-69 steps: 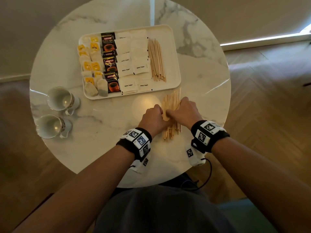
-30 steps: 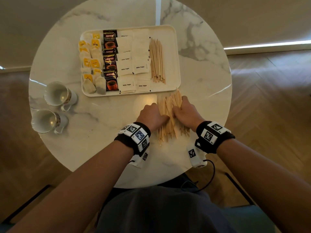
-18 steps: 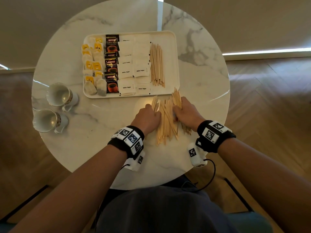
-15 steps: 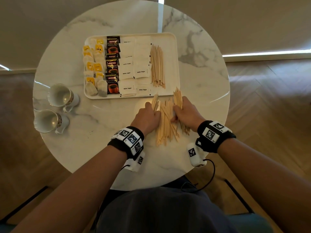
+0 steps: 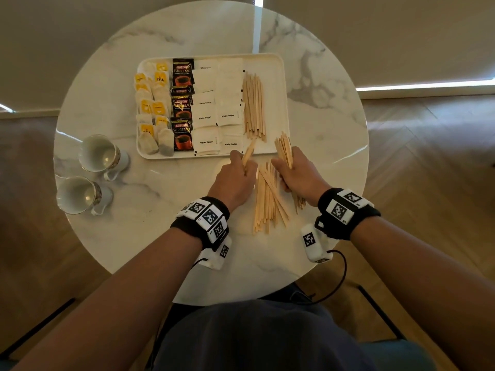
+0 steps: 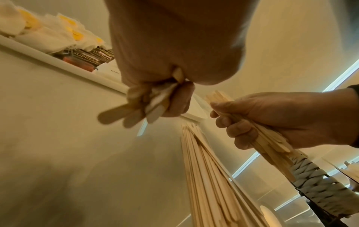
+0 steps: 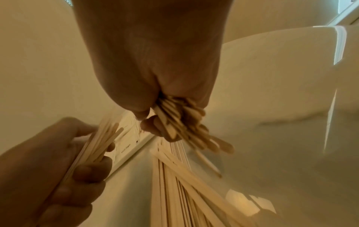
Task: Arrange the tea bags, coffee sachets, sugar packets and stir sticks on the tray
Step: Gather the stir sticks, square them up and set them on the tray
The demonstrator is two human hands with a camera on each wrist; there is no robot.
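Note:
A white tray (image 5: 281,76) holds tea bags (image 5: 151,108), coffee sachets (image 5: 182,105), sugar packets (image 5: 217,105) and a row of stir sticks (image 5: 253,105). My left hand (image 5: 235,175) grips a few stir sticks (image 5: 248,153) (image 6: 136,106) just in front of the tray's near edge. My right hand (image 5: 297,172) grips a thicker bundle of sticks (image 5: 284,148) (image 7: 186,122), lifted off the table. Between the hands a loose pile of sticks (image 5: 267,196) lies on the marble table (image 5: 334,135).
Two white cups (image 5: 100,153) (image 5: 79,195) lie on their sides at the table's left. The tray's right strip beside the stick row is bare. The round table's near edge is just in front of my lap, with wooden floor around.
The one bundle pressed between both hands has split: each hand has lifted its own share and moved apart, leaving a loose pile on the table between them.

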